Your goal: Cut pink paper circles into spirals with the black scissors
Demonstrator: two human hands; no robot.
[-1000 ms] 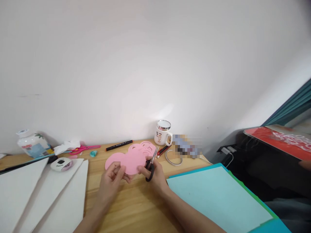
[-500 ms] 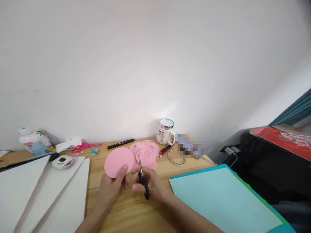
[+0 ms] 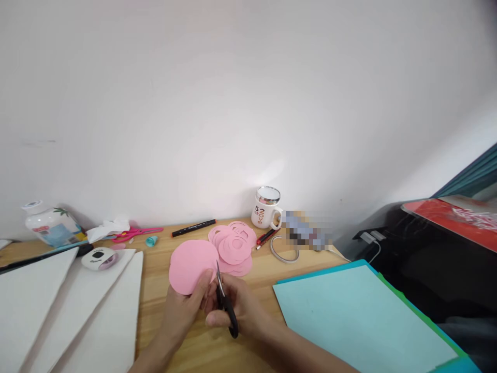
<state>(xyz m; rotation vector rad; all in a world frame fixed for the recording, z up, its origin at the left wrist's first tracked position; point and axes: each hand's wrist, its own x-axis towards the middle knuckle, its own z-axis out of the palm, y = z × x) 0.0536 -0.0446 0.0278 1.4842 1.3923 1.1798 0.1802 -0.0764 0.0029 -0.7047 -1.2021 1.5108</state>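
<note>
My left hand (image 3: 185, 306) pinches the lower edge of a pink paper circle (image 3: 192, 264) and holds it just above the wooden desk (image 3: 202, 352). My right hand (image 3: 237, 306) grips black-handled scissors (image 3: 225, 300), whose blades point up at the circle's right edge. Behind them lies a pile of pink paper circles (image 3: 235, 247) with cut-out holes.
A white mug (image 3: 264, 208), a black marker (image 3: 193, 228), red pens (image 3: 266, 237), a tape ring (image 3: 284, 249) and pink scissors (image 3: 135, 233) lie near the wall. White sheets (image 3: 58, 305) are at the left, teal and green sheets (image 3: 357, 316) at the right. A black printer (image 3: 427, 248) stands far right.
The pink circle came off the pile and is held apart from it. My right hand turned the scissors from pointing up-right to pointing straight up at the circle's edge, nearer my left hand.
</note>
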